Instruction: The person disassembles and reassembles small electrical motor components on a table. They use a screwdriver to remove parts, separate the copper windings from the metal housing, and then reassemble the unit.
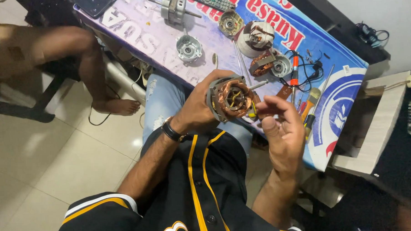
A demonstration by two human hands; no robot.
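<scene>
— Looking down through the head camera, what did we have in our hands?

— We had a motor stator (pixel 232 99) with copper windings, held up over our lap near the centre of the view. Our left hand (pixel 198 106) sat at nine o'clock of it, fingers curled closed around its metal frame, a dark wristband (pixel 172 131) on that wrist.

— And our right hand?

— Our right hand (pixel 282 128) stood at four o'clock of the stator, palm turned toward us. Its fingers were loosely bent, and the fingertips (pixel 264 105) met the stator's edge where yellow wires (pixel 252 110) came out. We could not tell whether they pinched a wire or only touched it.

— What lay around us?

— At twelve o'clock stretched the table (pixel 350 74) under a blue, white and purple printed banner. On it we saw a round silver motor cover (pixel 188 48) at eleven o'clock of the stator, a second copper-wound motor (pixel 256 37) at one o'clock, and a remote control (pixel 212 1) at the far edge. At three o'clock of the stator lay a paintbrush (pixel 310 101) and a tool with an orange handle (pixel 294 70) beside black cables (pixel 315 70).

— Was anyone else near?

— At ten o'clock another person's bare leg and foot (pixel 118 105) rested on the tiled floor (pixel 56 152), well apart from our hands.
</scene>
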